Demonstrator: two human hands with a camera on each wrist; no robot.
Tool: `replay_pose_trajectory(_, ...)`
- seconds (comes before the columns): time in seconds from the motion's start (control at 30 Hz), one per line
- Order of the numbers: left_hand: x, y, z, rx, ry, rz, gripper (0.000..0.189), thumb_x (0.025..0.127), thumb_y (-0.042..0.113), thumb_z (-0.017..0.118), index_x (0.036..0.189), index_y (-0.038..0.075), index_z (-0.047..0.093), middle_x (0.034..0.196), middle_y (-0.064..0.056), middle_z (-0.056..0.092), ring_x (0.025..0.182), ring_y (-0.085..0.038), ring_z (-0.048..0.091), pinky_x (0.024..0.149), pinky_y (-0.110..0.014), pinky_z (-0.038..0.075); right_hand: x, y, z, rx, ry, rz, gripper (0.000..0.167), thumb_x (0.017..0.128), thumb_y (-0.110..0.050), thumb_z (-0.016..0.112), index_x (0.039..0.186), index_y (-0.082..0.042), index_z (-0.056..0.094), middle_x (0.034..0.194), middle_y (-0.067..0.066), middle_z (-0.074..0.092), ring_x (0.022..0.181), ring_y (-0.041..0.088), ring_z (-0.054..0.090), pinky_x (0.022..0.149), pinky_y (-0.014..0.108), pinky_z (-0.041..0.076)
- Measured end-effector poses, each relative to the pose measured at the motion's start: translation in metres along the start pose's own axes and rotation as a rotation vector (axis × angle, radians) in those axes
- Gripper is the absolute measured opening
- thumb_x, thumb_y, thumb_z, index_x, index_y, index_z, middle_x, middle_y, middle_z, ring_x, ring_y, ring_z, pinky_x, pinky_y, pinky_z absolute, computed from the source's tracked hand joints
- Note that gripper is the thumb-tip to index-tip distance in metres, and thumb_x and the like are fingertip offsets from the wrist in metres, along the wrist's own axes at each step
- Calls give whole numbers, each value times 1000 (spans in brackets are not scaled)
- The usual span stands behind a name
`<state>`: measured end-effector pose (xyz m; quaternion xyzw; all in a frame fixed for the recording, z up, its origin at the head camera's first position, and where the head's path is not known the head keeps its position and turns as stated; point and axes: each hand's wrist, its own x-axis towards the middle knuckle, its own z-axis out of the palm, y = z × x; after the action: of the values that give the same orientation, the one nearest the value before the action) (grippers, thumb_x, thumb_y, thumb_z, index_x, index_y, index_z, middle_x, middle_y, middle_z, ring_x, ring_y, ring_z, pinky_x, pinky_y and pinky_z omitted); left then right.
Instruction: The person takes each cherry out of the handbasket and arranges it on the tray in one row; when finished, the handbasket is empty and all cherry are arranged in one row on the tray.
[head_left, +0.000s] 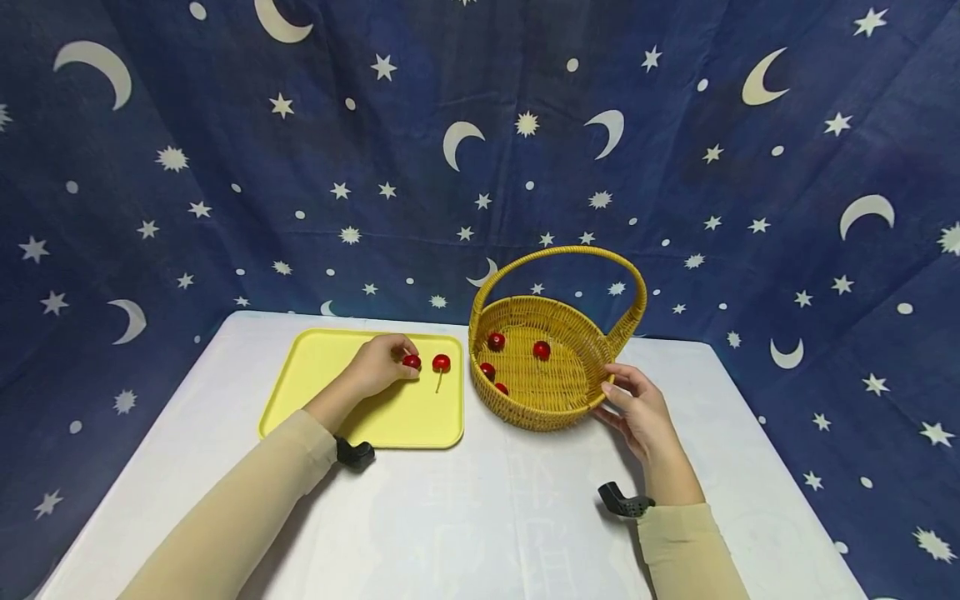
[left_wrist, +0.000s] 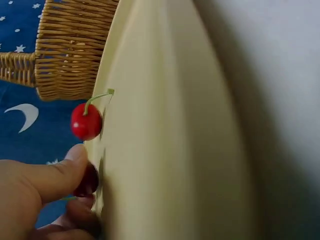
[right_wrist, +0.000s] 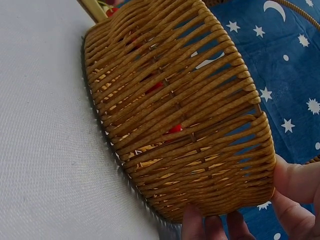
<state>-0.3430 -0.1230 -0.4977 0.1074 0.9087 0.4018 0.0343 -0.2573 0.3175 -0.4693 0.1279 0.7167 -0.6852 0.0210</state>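
Over the yellow tray (head_left: 315, 417), my left hand (head_left: 380, 364) pinches a dark red cherry (head_left: 411, 362) between thumb and fingers; in the left wrist view that cherry (left_wrist: 89, 181) is close over the tray surface. Just right of it lies a brighter red cherry (head_left: 441, 363) with a green stem. My right hand (head_left: 637, 408) grips the right side of the wicker basket (head_left: 540, 419), thumb at the rim and fingers against the outer wall. Inside the basket are several red cherries (head_left: 542, 350), mostly toward its left side.
A white cloth covers the table (head_left: 465, 525). The basket's tall arched handle (head_left: 558, 250) rises above its bowl. Behind the table hangs a dark blue curtain (head_left: 420, 150) with moons and stars. The basket stands close to the tray's right edge.
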Motion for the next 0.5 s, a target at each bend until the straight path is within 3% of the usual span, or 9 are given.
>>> replay_pose_trajectory(0.27, -3, 4, 2, 13, -3, 4, 40, 87, 17, 90, 124, 11, 77, 117, -12, 78, 111, -32, 69, 104, -52, 52, -1, -1, 0, 9, -9, 0, 43, 108, -10, 62, 150, -12, 52, 136, 0, 51, 111, 10, 66, 95, 35, 63)
replay_pose_trajectory(0.5, -6, 6, 2, 14, -11, 37, 33, 92, 8, 83, 124, 8, 78, 120, -13, 78, 114, -32, 69, 107, -53, 51, -1, 0, 0, 6, -2, -3, 41, 109, -10, 62, 149, -12, 53, 135, 1, 51, 110, 10, 67, 92, 32, 63)
